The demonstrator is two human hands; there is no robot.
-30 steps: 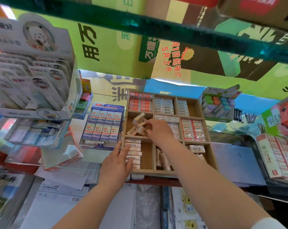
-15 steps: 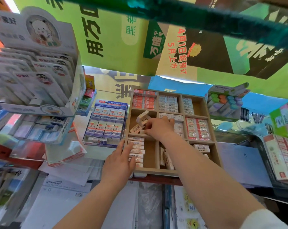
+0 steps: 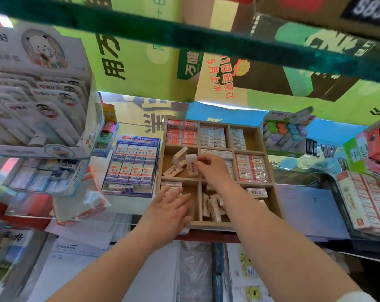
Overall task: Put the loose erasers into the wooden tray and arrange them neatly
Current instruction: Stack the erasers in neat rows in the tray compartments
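A wooden tray with nine compartments stands on the shelf. My right hand pinches a white eraser upright over the middle-left compartment, where loose erasers lie tilted. My left hand lies flat, fingers spread, on the stacked erasers in the front-left compartment. More loose erasers lean untidily in the front-middle compartment, and one eraser rests in the front-right one. The back and right compartments hold neat rows.
A blue box of erasers sits left of the tray. A tall display of carded items stands far left. Highlighters and a red-and-white box are to the right. Papers lie below the shelf edge.
My right hand lifted one eraser out of the middle-left pile and holds it upright. My left hand slid forward onto the front-left stack. The camera shifted slightly.
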